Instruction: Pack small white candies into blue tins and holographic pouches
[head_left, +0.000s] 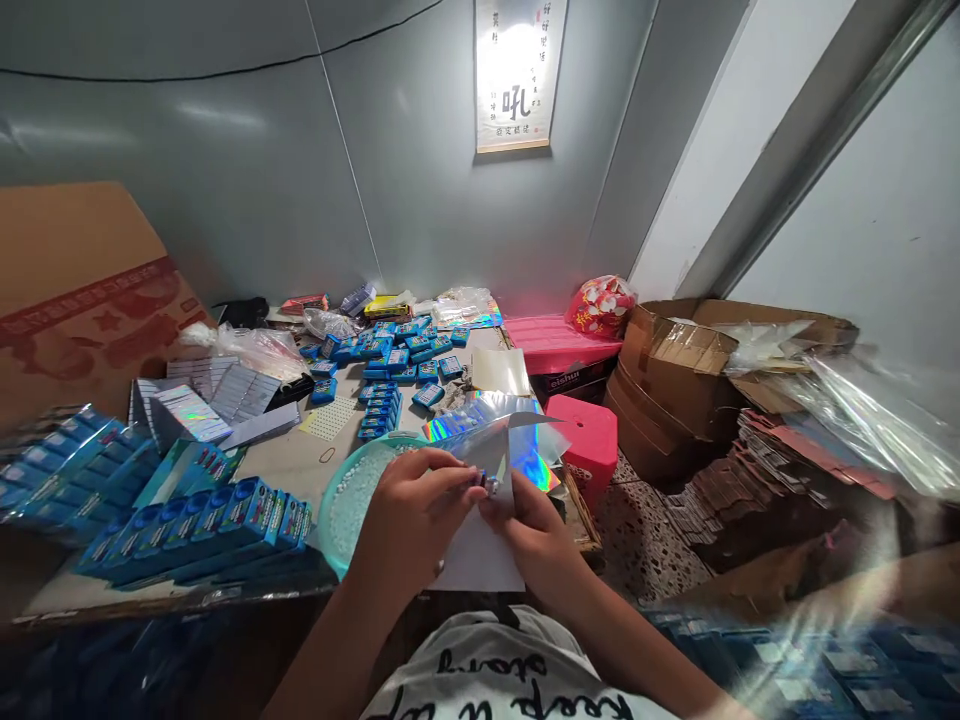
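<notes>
My left hand [416, 500] has thumb and fingers pinched together over a small dark and shiny thing, too small to name, at the edge of a thin sheet. My right hand [540, 530] grips that white-backed sheet [480, 555], which stands curled between my hands. Under my left hand is a light teal basin [328, 520] filled with small white pellets. Just beyond my hands lie shiny rainbow-coloured holographic sheets [529, 445].
Small blue boxes [390, 355] lie heaped on the table, with rows of blue boxes [210, 525] at front left. A pink stool [583, 435] and large cardboard carton [660, 390] stand at right. A yellowish dotted sheet [328, 418] lies beyond the basin.
</notes>
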